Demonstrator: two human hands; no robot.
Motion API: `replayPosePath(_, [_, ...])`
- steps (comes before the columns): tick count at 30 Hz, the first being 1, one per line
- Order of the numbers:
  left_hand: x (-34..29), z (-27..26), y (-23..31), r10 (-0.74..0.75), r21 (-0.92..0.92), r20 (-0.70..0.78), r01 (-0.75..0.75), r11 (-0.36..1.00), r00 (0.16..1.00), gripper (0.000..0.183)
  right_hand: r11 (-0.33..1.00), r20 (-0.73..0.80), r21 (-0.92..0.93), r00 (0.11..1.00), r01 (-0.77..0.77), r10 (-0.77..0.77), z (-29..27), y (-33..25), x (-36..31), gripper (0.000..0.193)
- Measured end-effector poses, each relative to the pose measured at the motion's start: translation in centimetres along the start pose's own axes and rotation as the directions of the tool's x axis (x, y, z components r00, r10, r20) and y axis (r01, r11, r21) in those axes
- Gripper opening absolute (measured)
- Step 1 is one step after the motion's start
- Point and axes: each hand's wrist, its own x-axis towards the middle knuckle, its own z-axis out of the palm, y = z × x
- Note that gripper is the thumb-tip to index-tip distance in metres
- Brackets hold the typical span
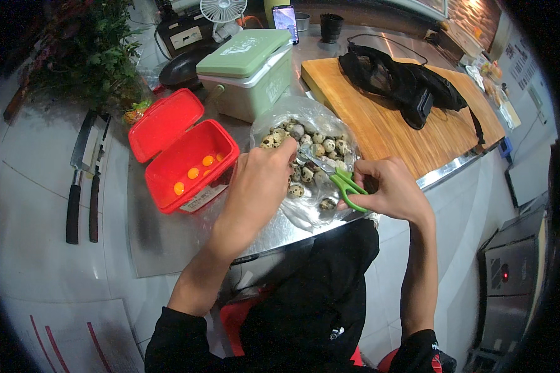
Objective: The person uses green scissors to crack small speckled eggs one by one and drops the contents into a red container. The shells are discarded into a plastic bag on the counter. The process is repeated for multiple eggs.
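Over a clear plastic bag [311, 214] of speckled quail eggs [318, 150], both my hands work close together. My right hand [389, 189] is closed round the green handles of a pair of scissors [343, 181], whose metal head points left toward my other hand. The fingers of my left hand [261, 177] are pinched together beside that metal head; what they hold is hidden behind them. To the left stands an open red plastic box [221, 133] with its lid folded back. Several raw yolks [193, 173] lie in it.
Behind the bag is a green cool box [249, 74]. A wooden board [367, 137] bearing a black bag [410, 87] lies at right. Two knives [81, 149] are at far left. A frying pan [180, 68], a fan [224, 9] and a phone [285, 23] stand at the back.
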Motion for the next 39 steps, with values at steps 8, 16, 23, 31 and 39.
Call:
replayPosePath(8, [-0.6,-1.8,-0.3,0.018,-0.106,-0.014,-0.019,0.994,1.000,0.016,0.998,-0.018,-0.028,0.998,0.054,-0.055,-0.1,0.5,-0.2,0.053])
replayPosePath(16, [-2.2,-1.1,0.9,0.067,-0.017,0.185,-0.065,0.998,0.980,0.017,0.999,-0.007,0.025,1.000,0.026,-0.026,-0.2,0.4,-0.2,0.053])
replayPosePath(23, [-2.3,-1.4,1.8,0.022,0.118,0.329,-0.064,0.991,0.944,0.026,0.999,-0.005,0.035,1.000,-0.002,0.002,-0.2,0.4,-0.4,0.055])
replayPosePath(31, [-2.8,-0.8,0.4,-0.221,-0.429,-0.001,0.199,0.881,0.975,0.033,0.989,-0.077,-0.059,0.987,0.134,-0.139,0.3,-0.5,-0.8,0.057])
replayPosePath(39, [-3.3,3.1,0.1,-0.254,-0.657,-0.149,0.096,0.748,0.956,0.032,0.963,0.041,-0.263,0.998,0.058,-0.049,0.4,-3.3,-1.6,0.083])
